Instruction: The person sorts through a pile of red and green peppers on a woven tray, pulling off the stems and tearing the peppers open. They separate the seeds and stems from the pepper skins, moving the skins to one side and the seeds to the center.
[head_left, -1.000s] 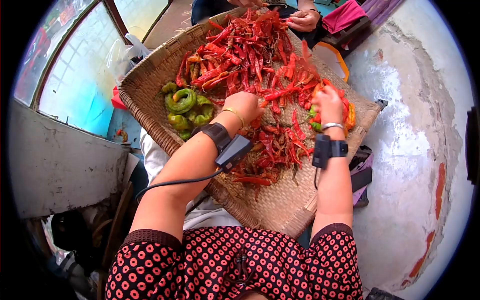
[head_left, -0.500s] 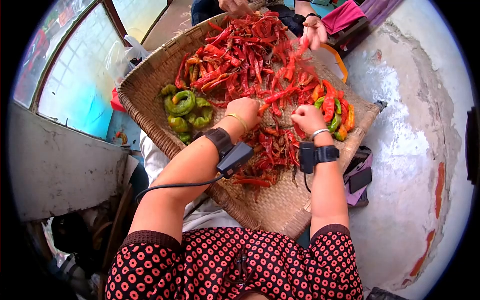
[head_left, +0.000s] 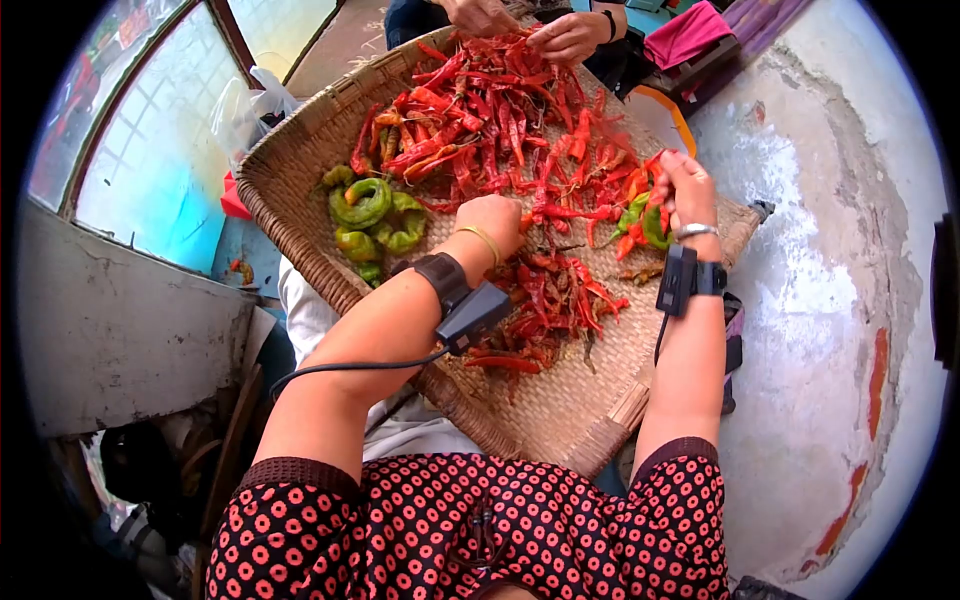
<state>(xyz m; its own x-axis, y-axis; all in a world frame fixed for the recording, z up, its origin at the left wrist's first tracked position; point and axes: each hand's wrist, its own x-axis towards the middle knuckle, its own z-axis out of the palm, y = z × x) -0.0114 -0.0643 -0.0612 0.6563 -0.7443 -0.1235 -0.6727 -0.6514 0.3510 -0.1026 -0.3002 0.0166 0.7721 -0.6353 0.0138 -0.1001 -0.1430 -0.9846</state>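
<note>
My left hand [head_left: 490, 222] is closed over the middle of a woven basket [head_left: 545, 415], a bit of red chili pepper at its fingertips. Just below it lies a heap of dried, dark red chili peppers [head_left: 540, 300]. My right hand [head_left: 690, 188] is at the basket's right side, its fingers curled in on chili peppers, with red ones at the fingertips. Under and beside it are green chili peppers [head_left: 655, 228] mixed with red and orange ones, partly hidden by the hand. A larger pile of red chili peppers [head_left: 490, 120] fills the far half.
Curled green peppers [head_left: 365, 205] sit along the left wall of the basket. Another person's hands [head_left: 565, 38] work at the far edge of the red pile. A pale wall [head_left: 800, 380] stands to the right, and a plastic bag [head_left: 245, 115] lies beyond the left rim.
My right hand has moved right and away from me, from the middle to the mixed peppers. The left hand has stayed in place. The other person's right-side hand has moved left onto the pile.
</note>
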